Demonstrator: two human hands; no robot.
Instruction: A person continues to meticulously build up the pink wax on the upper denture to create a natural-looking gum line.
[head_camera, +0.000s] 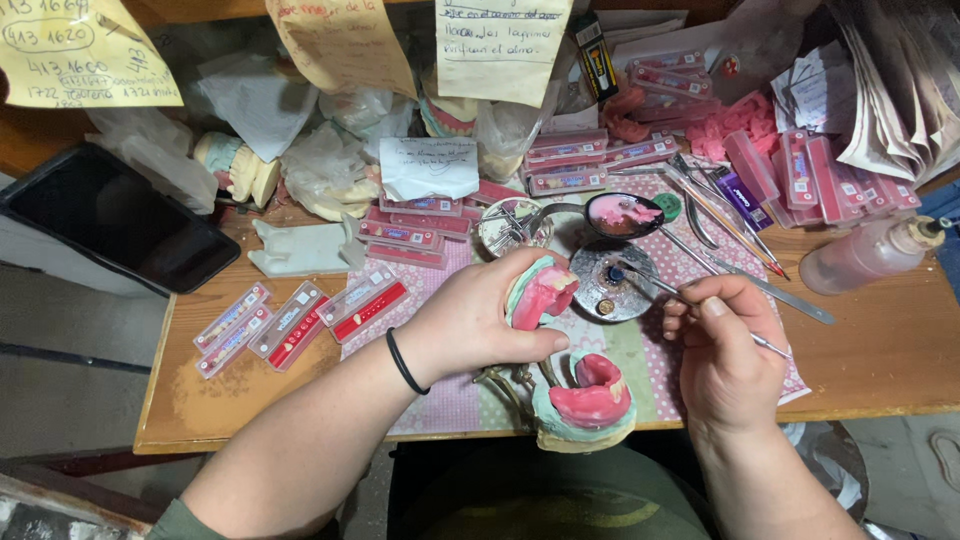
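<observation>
My left hand (478, 322) grips a dental cast with pink wax and a pale green base (540, 292), lifted above the patterned cloth. A black band circles that wrist. My right hand (722, 345) holds a thin metal instrument (660, 288) whose tip reaches into a small round metal dish (612, 283) just right of the cast. A second cast with pink wax (590, 400) sits on an articulator at the table's front edge, between my two hands. A spoon with pink wax (620, 214) lies behind the dish.
Several tooth-card strips (300, 322) lie left of the cloth on the wooden table (880, 350). A dark tablet (110, 220) rests at far left. Metal tools (730, 215), pink boxes, a plastic bottle (865, 255), bagged casts and paper notes crowd the back.
</observation>
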